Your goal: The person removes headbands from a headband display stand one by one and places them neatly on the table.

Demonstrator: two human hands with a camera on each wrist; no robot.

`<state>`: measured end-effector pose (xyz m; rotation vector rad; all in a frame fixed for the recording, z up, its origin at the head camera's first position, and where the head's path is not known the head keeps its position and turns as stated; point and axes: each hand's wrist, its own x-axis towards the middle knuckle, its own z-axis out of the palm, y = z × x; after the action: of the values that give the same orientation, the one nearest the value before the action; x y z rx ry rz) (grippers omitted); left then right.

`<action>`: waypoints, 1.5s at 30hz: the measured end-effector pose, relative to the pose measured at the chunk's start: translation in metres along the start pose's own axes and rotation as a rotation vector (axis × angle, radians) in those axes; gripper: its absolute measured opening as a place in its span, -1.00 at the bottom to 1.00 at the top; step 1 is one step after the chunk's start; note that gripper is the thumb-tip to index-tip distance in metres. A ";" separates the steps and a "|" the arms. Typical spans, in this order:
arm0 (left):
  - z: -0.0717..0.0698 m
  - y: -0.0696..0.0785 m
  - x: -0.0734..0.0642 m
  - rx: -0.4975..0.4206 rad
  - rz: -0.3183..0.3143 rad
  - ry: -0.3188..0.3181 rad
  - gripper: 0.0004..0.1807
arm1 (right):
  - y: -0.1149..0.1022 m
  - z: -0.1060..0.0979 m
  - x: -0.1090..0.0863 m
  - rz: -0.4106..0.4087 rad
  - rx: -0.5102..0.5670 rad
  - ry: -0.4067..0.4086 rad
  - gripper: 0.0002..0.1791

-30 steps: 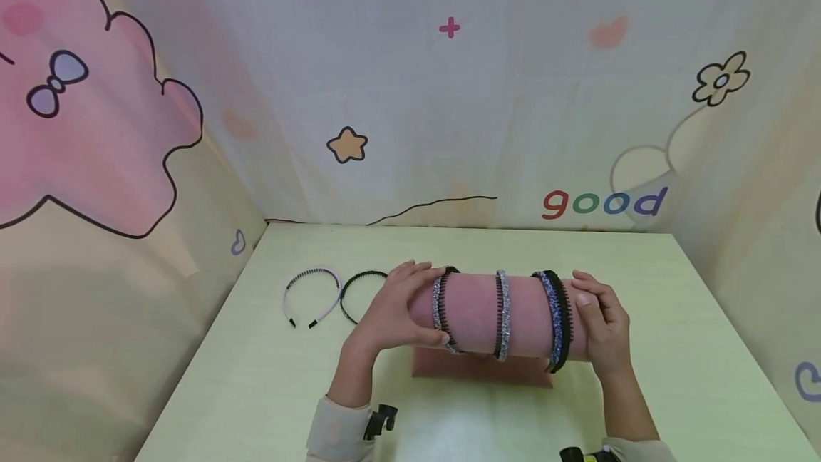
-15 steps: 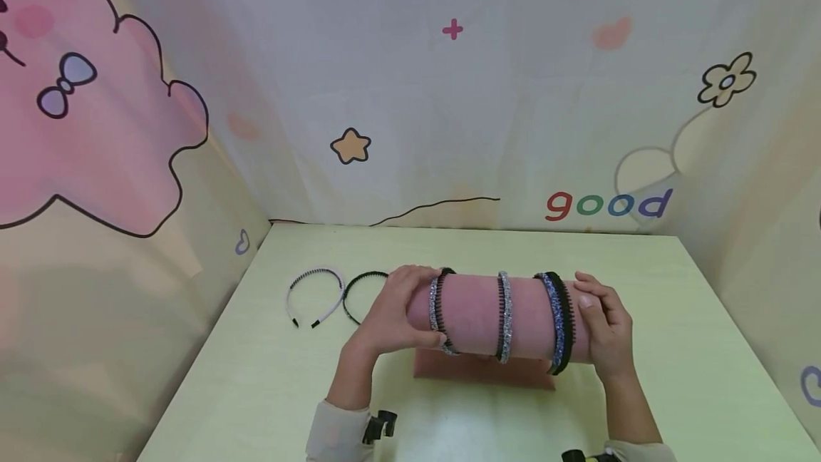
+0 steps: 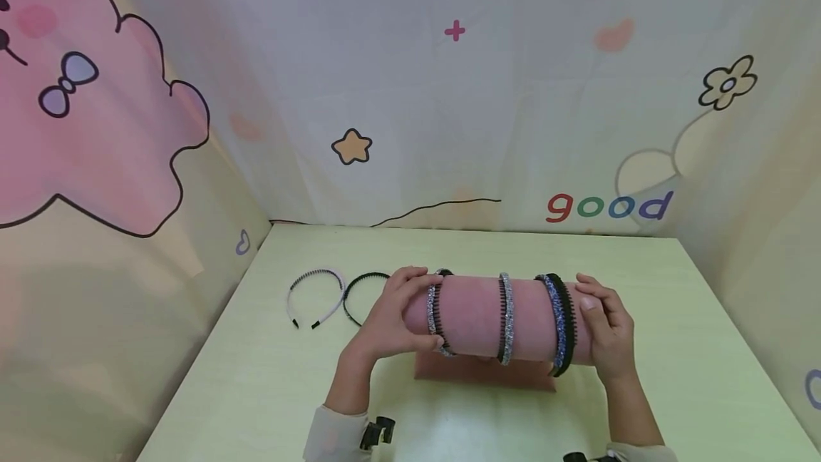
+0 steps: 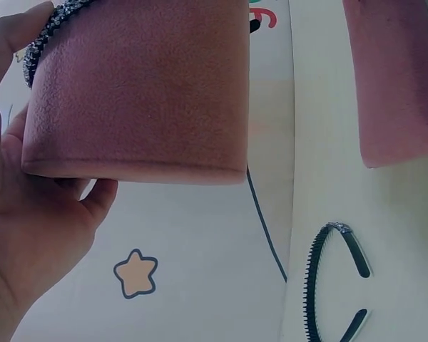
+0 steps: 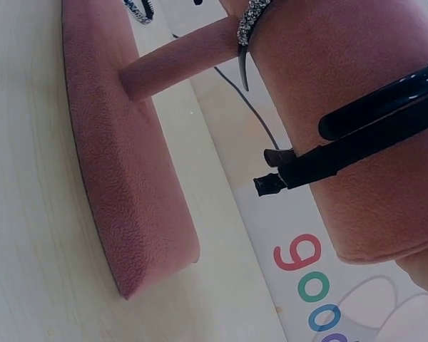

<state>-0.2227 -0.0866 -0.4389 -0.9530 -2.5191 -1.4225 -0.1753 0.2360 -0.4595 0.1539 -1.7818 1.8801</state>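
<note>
A pink plush headband stand has a thick horizontal roll [image 3: 471, 316] on a post [image 5: 182, 58] and a flat base [image 3: 484, 373]. My left hand [image 3: 394, 316] spans the roll's left end, thumb and fingers pinching a silver glitter headband [image 3: 432, 309] on both sides. In the left wrist view a fingertip touches this headband [image 4: 48, 35]. My right hand [image 3: 609, 326] grips the right end of the roll, thumb in front. A second silver headband [image 3: 507, 319] sits at mid-roll. Near the right hand, a blue glitter headband [image 3: 555, 316] lies against a black one [image 3: 568, 323].
On the pale table [image 3: 256, 391], left of the stand, lie a lilac headband [image 3: 331, 314] and a black headband [image 3: 349, 305], the latter partly behind my left hand. Printed cloth [image 3: 410, 91] walls the table at the back and both sides.
My left hand and the silver headband it pinches have slid slightly left, toward the roll's end. The other headbands keep their places on the roll, and the right hand holds still.
</note>
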 end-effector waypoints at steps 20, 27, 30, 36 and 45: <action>-0.016 0.014 -0.009 -0.369 -0.003 0.008 -0.16 | 0.000 0.000 0.001 0.002 -0.005 0.002 -0.76; -0.015 0.011 -0.009 -0.460 0.007 0.015 -0.17 | -0.001 0.000 0.000 -0.005 0.000 0.000 -0.77; -0.015 0.009 -0.008 -0.502 0.031 0.022 -0.18 | -0.001 0.000 0.000 -0.007 0.002 -0.001 -0.77; -0.017 0.003 -0.010 -0.568 0.042 0.029 -0.20 | 0.000 0.001 -0.001 -0.001 0.009 0.000 -0.77; -0.018 -0.001 -0.011 -0.550 -0.009 -0.009 -0.07 | 0.003 -0.001 -0.001 -0.044 0.049 -0.022 -0.77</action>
<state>-0.2179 -0.1068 -0.4331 -1.0089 -2.1667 -2.1740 -0.1757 0.2371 -0.4632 0.2310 -1.7333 1.8986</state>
